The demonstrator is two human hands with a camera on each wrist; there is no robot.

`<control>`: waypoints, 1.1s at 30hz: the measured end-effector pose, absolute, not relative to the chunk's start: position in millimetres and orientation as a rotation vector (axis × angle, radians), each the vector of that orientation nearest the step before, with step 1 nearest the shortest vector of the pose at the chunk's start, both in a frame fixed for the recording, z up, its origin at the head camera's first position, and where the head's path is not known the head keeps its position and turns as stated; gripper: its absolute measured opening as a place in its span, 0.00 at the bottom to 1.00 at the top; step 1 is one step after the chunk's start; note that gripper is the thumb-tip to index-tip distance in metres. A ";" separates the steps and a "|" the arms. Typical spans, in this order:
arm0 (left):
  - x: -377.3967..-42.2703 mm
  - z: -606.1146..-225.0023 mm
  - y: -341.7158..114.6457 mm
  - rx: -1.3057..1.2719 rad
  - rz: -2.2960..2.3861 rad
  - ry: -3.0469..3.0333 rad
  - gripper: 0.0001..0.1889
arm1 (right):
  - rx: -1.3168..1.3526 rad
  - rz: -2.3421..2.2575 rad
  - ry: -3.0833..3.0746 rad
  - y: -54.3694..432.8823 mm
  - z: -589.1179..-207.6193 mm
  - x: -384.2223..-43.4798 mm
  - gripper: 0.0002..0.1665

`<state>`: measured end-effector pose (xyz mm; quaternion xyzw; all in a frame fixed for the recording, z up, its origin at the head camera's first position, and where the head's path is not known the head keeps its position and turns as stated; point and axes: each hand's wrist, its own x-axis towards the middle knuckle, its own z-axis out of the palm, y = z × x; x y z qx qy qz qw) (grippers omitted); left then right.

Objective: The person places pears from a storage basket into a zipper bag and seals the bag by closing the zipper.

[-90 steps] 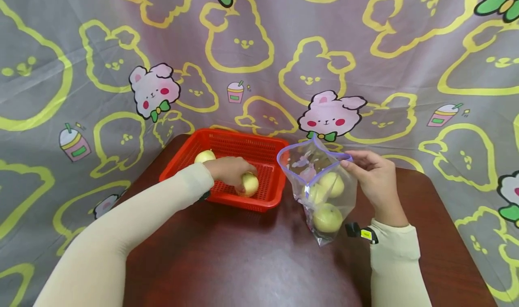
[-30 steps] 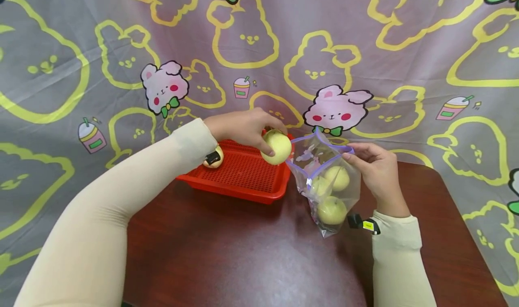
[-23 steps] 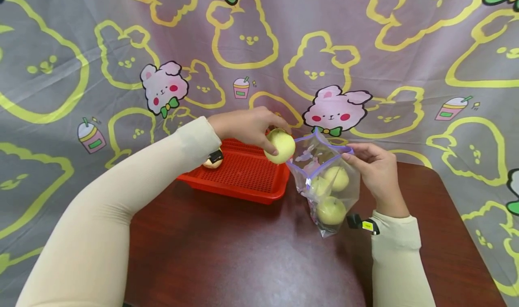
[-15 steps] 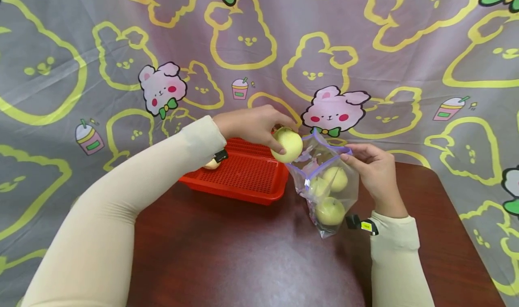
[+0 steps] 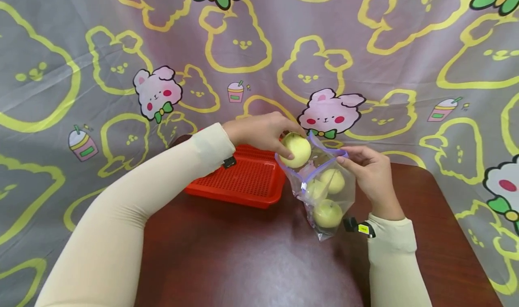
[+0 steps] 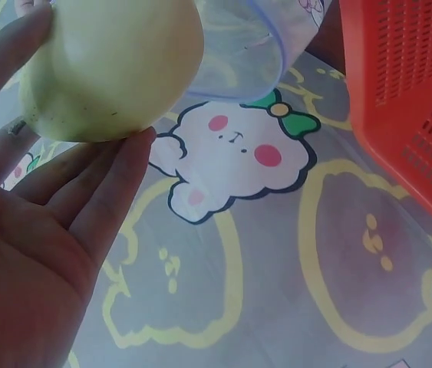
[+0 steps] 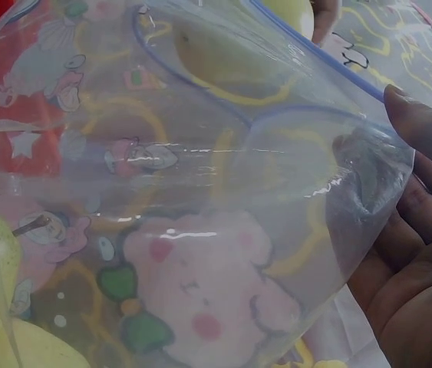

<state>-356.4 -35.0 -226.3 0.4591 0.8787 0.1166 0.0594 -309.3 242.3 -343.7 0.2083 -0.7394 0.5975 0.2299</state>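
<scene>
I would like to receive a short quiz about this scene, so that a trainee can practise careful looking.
1. Count: in the head view, how many fruits show inside the clear bag, not counting the held fruit in the left hand?

2. True or false: in the head view, the red basket is to the left of the bag.

3. Choose one: what does the right hand do?
A) It holds a fruit.
B) It pinches the bag near its opening.
C) It grips the basket.

Key:
1. Three.
2. True.
3. B.
</scene>
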 end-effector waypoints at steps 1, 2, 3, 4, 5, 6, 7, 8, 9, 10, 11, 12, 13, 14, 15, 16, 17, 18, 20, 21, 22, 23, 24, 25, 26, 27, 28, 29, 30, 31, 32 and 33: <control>-356.2 -227.8 -33.7 1.382 0.354 2.660 0.27 | 0.572 1.645 -2.032 242.0 -343.5 -308.7 0.17; -356.1 -229.3 -32.3 1.375 0.346 2.660 0.27 | 0.570 1.646 -2.030 241.6 -343.2 -308.2 0.17; -355.8 -230.7 -31.0 1.373 0.338 2.661 0.27 | 0.570 1.647 -2.027 241.3 -343.1 -307.9 0.17; -355.6 -232.2 -29.8 1.377 0.328 2.659 0.27 | 0.572 1.647 -2.023 241.1 -343.1 -307.8 0.17; -355.6 -233.7 -28.5 1.378 0.313 2.659 0.27 | 0.573 1.647 -2.023 241.0 -343.4 -307.9 0.17; -355.6 -235.2 -27.5 1.391 0.309 2.656 0.27 | 0.582 1.650 -2.018 239.9 -341.3 -305.8 0.16; -355.7 -236.6 -26.4 1.399 0.307 2.653 0.27 | 0.584 1.651 -2.017 239.8 -341.4 -306.2 0.16; -355.8 -237.9 -25.3 1.408 0.300 2.649 0.28 | 0.588 1.652 -2.016 239.5 -341.4 -306.5 0.16; -356.2 -239.5 -24.2 1.420 0.305 2.641 0.28 | 0.593 1.653 -2.015 239.4 -341.3 -306.5 0.16; -356.8 -241.1 -23.1 1.433 0.306 2.633 0.28 | 0.592 1.652 -2.018 239.3 -341.3 -306.7 0.16; -357.6 -242.7 -22.0 1.441 0.308 2.627 0.28 | 0.590 1.649 -2.021 239.3 -341.1 -306.6 0.16; -358.2 -243.9 -21.0 1.452 0.316 2.617 0.29 | 0.592 1.652 -2.018 239.0 -340.7 -306.4 0.16; -358.9 -245.3 -20.0 1.451 0.306 2.616 0.29 | 0.585 1.653 -2.019 240.0 -342.5 -308.6 0.16; -359.7 -246.7 -19.1 1.453 0.298 2.614 0.29 | 0.585 1.655 -2.017 239.9 -342.1 -308.2 0.16; -360.5 -248.0 -18.3 1.456 0.291 2.613 0.29 | 0.584 1.652 -2.019 240.0 -342.1 -308.2 0.16; -361.0 -249.2 -17.6 1.451 0.276 2.616 0.29 | 0.584 1.653 -2.020 240.1 -342.2 -308.3 0.16; -361.5 -250.5 -16.9 1.444 0.268 2.617 0.29 | 0.586 1.656 -2.018 240.1 -342.2 -308.3 0.16; -362.0 -251.8 -16.2 1.439 0.263 2.616 0.28 | 0.587 1.658 -2.017 240.2 -342.3 -308.4 0.16; -362.4 -254.2 -14.8 1.434 0.253 2.613 0.28 | 0.591 1.665 -2.015 240.3 -342.4 -308.5 0.16; -362.5 -255.2 -13.9 1.430 0.245 2.613 0.28 | 0.593 1.668 -2.014 240.3 -342.4 -308.6 0.16; -362.6 -256.0 -13.0 1.426 0.241 2.610 0.28 | 0.594 1.674 -2.011 240.4 -342.4 -308.7 0.16; -362.5 -256.9 -12.0 1.427 0.249 2.603 0.29 | 0.595 1.675 -2.009 240.5 -342.4 -308.7 0.16; -362.7 -257.8 -11.0 1.428 0.250 2.597 0.29 | 0.597 1.675 -2.008 240.7 -342.4 -308.7 0.16; -362.5 -258.3 -10.0 1.428 0.250 2.592 0.29 | 0.598 1.675 -2.008 240.9 -342.3 -308.8 0.16; -362.7 -259.1 -8.9 1.428 0.250 2.589 0.29 | 0.599 1.674 -2.008 241.1 -342.1 -308.8 0.17; -363.0 -260.0 -7.8 1.429 0.257 2.583 0.29 | 0.600 1.672 -2.007 241.3 -342.0 -308.8 0.17; -363.3 -260.8 -6.5 1.426 0.270 2.571 0.29 | 0.600 1.667 -2.008 241.5 -341.9 -308.8 0.16; -363.4 -261.6 -5.2 1.429 0.278 2.561 0.29 | 0.600 1.665 -2.009 241.6 -341.9 -308.8 0.17; -363.8 -262.7 -3.8 1.429 0.278 2.555 0.29 | 0.598 1.662 -2.010 241.8 -341.8 -308.8 0.16; -364.2 -263.7 -2.3 1.430 0.275 2.549 0.29 | 0.594 1.654 -2.014 242.0 -341.8 -308.8 0.16; -364.6 -264.7 -0.8 1.427 0.273 2.544 0.29 | 0.591 1.651 -2.015 242.2 -341.8 -308.7 0.16; -365.4 -266.1 0.7 1.427 0.268 2.535 0.29 | 0.587 1.647 -2.017 242.5 -341.9 -308.7 0.16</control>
